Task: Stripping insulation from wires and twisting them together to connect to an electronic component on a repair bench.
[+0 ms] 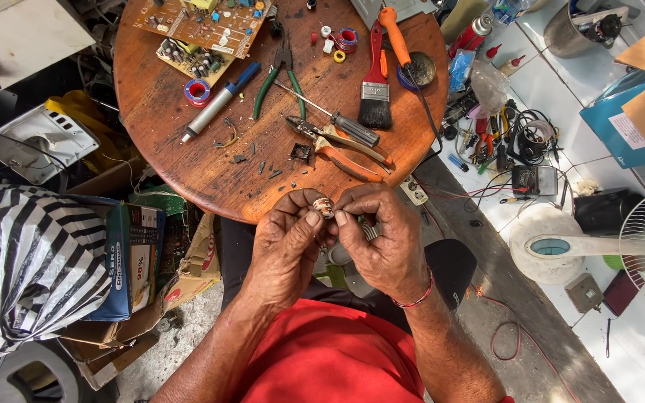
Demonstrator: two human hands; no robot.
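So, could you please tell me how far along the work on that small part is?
Done: a circuit board lies bare on the round table, with debris beside the pliers. In hand: both hands pinch a small wound component. Left: it remains off the board.

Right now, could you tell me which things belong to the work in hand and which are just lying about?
In hand: small coil, pinched between left hand and right hand.

Lying about: pliers, screwdriver, paintbrush, circuit boards, tape roll, fan.
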